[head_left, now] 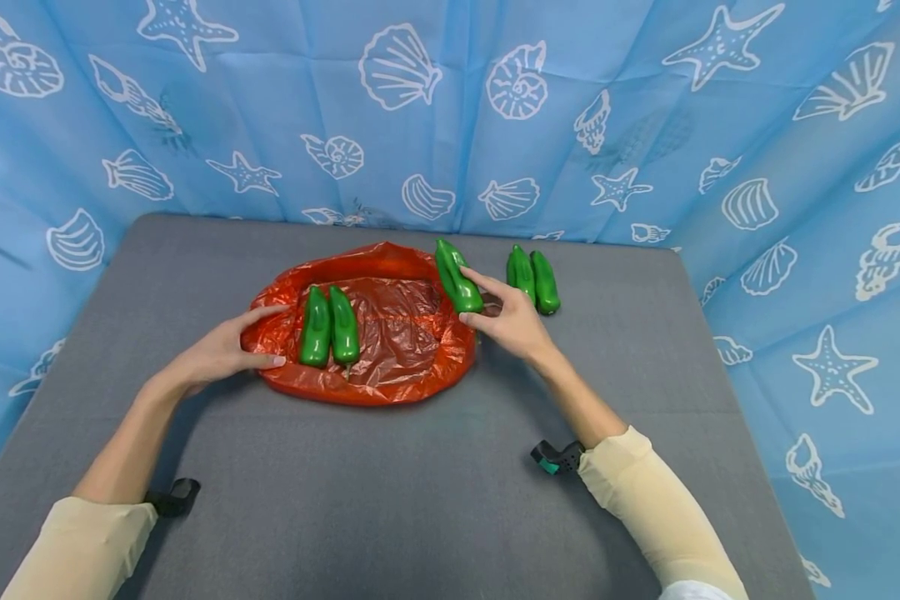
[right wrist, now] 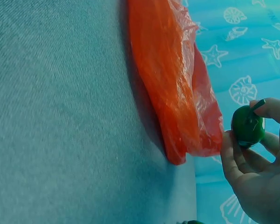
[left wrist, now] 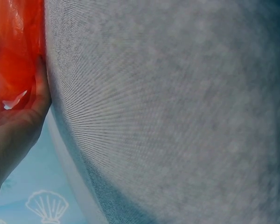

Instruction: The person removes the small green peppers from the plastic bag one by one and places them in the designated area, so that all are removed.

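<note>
Left hand (head_left: pixel 213 354) spread against left end of red bag (head_left: pixel 375 395). Right hand (head_left: pixel 516 322) pinches green pepper (head_left: pixel 453 277) over bag's right rim.

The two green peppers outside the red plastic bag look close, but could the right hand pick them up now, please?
Probably not yet: the right hand already holds another green pepper, though the two outside peppers lie close beside it.

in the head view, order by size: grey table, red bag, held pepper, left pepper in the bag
1. Grey table
2. Red bag
3. Held pepper and left pepper in the bag: too alike to rank
</note>
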A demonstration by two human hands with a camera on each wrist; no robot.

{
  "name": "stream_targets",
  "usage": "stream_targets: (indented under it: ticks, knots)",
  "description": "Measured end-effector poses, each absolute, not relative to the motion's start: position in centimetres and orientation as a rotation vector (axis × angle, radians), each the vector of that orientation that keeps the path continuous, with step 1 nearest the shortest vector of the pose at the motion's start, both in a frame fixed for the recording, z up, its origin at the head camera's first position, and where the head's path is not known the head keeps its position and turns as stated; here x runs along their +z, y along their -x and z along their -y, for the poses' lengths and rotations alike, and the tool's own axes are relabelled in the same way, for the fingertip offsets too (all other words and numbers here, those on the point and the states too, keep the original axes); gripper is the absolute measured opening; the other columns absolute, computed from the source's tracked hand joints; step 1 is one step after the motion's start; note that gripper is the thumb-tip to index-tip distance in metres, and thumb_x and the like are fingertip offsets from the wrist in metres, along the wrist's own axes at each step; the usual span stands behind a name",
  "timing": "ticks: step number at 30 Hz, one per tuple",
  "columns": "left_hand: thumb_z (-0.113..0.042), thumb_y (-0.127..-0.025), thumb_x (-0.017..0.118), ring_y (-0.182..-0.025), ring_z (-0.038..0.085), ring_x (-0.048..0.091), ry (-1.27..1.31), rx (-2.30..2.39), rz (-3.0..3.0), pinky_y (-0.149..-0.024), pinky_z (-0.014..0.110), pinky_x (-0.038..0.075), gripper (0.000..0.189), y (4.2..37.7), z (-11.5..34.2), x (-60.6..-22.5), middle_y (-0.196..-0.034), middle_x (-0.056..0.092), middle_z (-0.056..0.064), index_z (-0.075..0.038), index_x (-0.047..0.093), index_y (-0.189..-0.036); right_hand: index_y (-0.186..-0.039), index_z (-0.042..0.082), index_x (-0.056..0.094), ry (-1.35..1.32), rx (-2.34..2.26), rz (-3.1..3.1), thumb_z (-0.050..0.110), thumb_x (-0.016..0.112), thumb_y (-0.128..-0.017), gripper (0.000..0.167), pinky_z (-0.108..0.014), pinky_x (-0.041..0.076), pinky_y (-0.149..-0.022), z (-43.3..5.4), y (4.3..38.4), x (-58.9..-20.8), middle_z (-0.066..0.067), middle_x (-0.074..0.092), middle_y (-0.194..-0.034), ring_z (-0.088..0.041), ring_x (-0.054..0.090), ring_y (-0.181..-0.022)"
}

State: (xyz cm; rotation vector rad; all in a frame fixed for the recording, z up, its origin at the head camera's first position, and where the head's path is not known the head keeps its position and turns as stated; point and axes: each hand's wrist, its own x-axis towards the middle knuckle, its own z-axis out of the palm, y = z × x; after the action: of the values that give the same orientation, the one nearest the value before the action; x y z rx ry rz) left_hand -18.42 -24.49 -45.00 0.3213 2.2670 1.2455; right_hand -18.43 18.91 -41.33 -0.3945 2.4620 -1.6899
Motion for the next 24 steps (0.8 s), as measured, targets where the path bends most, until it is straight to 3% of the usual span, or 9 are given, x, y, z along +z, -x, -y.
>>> stream_targets:
  ticks: [4, 12, 24]
  knots:
    - [-0.03, -0.089, 0.076, -0.142, 0.05, 0.022, -0.317, 1.244, -2.268, -0.109, 0.069, 0.024, 0.089, 18.5, 24.5, -45.1, -0.158, 0.017, 0.03, -0.014, 0.023, -0.158, -0.147, 0.002, 0.045, 0.389, -1.681, -2.484, -0.004, 0.07, -0.087, 0.065, -0.047, 0.053, -0.092, -19.0, 17.6, -39.5, -0.023, 0.046, -0.147, -0.036, 0.062, -0.111]
    - [-0.03, -0.089, 0.076, -0.143, 0.05, 0.02, -0.306, 1.246, -2.26, -0.109, 0.069, 0.022, 0.089, 18.5, 24.6, -45.1, -0.159, 0.016, 0.03, -0.015, 0.023, -0.158, -0.149, 0.005, 0.044, 0.336, -1.717, -2.445, -0.003, 0.069, -0.089, 0.066, -0.029, 0.054, -0.088, -19.9, 17.6, -38.9, -0.021, 0.044, -0.15, -0.037, 0.06, -0.119]
    - [-0.029, -0.09, 0.076, -0.143, 0.049, 0.02, -0.307, 1.243, -2.259, -0.109, 0.069, 0.023, 0.087, 18.7, 24.5, -45.0, -0.159, 0.016, 0.029, -0.016, 0.024, -0.158, -0.15, 0.004, 0.042, 0.252, -1.771, -2.445, -0.006, 0.068, -0.088, 0.068, -0.028, 0.052, -0.092, -21.7, 17.9, -39.2, -0.026, 0.033, -0.153, -0.039, 0.052, -0.127]
